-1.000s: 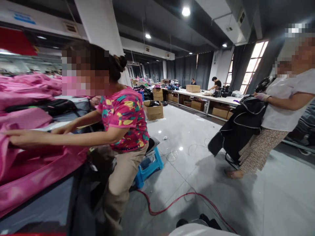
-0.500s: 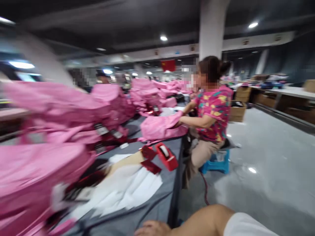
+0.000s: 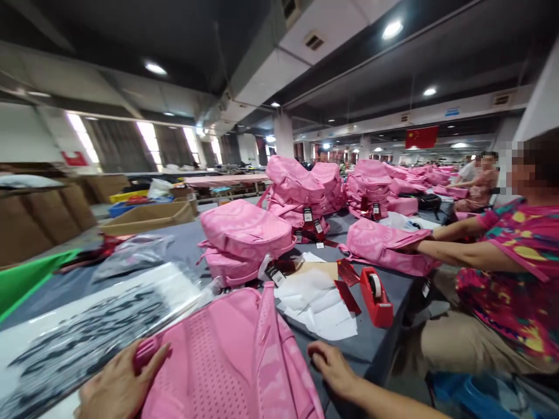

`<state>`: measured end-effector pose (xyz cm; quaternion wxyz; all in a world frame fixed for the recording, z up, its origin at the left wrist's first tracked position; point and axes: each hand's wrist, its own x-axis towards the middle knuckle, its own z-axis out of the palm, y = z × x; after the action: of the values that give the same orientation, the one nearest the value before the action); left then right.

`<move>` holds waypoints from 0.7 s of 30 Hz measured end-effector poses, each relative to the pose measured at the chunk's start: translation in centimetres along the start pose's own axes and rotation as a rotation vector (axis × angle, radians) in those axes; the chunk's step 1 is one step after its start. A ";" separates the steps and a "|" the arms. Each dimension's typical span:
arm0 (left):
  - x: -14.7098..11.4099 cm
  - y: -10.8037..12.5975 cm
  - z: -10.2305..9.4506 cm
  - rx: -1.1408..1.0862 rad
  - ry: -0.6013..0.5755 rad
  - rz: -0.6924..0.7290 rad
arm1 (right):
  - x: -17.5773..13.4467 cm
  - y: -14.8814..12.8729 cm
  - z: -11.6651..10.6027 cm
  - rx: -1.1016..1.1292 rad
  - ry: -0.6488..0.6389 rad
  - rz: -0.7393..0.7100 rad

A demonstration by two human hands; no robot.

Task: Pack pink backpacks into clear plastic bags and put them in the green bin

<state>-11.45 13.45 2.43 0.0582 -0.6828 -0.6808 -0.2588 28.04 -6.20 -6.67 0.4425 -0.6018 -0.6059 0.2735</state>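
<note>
A pink backpack (image 3: 218,355) lies on the grey-covered table right in front of me, its perforated back panel and a strap facing up. My left hand (image 3: 122,378) is closed around the pink handle at its upper left. To the right of the bag, my right hand (image 3: 329,364) rests on the table cover with loosely bent fingers and nothing visible in it. Beyond it lie white paper sheets (image 3: 321,302) and a red tape dispenser (image 3: 376,299).
Stacked pink backpacks (image 3: 247,233) stand behind the papers. At the right, a co-worker (image 3: 506,262) has both hands at another pink backpack (image 3: 384,244). Clear plastic bags with a black print (image 3: 100,326) lie left, near an open cardboard box (image 3: 148,218) and a green bin (image 3: 35,279).
My view has swung left. The pink backpack and my left hand holding it have come into sight. My right hand is still on the table, now seen beside the bag.
</note>
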 end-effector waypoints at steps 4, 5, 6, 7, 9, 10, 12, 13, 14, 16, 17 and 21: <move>0.1 0.9 -1.7 -0.045 -0.075 -0.001 | 3.7 -4.1 -3.9 -0.014 -0.047 0.000; 0.0 1.3 -2.4 -0.049 -0.120 -0.001 | 4.5 -4.7 -4.5 -0.033 -0.076 -0.016; 0.0 1.8 -2.9 -0.055 -0.178 0.012 | 5.3 -5.3 -4.9 -0.053 -0.103 -0.038; 0.1 2.3 -3.4 -0.038 -0.220 -0.015 | 6.2 -5.9 -5.2 -0.073 -0.127 -0.066; 0.5 3.4 -3.9 -0.013 -0.181 -0.042 | 8.2 -7.1 -5.2 -0.123 -0.181 -0.101; 0.8 3.9 -4.0 -0.033 -0.125 0.000 | 9.3 -7.8 -5.0 -0.157 -0.207 -0.087; 1.5 5.4 -3.6 -0.184 -0.056 0.175 | 11.9 -9.2 -4.1 -0.236 -0.237 -0.010; 1.8 6.3 -3.3 -0.288 -0.063 0.275 | 13.4 -9.9 -3.5 -0.273 -0.239 0.038; 2.2 7.3 -2.8 -0.388 -0.096 0.360 | 15.0 -10.6 -2.8 -0.304 -0.231 0.083; 2.7 9.5 -1.5 -0.525 -0.179 0.471 | 18.3 -12.0 -1.3 -0.361 -0.196 0.147; 2.9 10.5 -0.8 -0.560 -0.207 0.500 | 20.0 -12.7 -0.6 -0.395 -0.174 0.174; 2.9 13.6 2.2 -0.697 -0.263 0.520 | 24.4 -15.5 1.3 -0.515 -0.077 0.186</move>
<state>2.05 16.06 5.53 -0.1989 -0.8369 -0.3608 -0.3603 22.18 15.84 11.13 0.2246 -0.7366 -0.6142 0.1727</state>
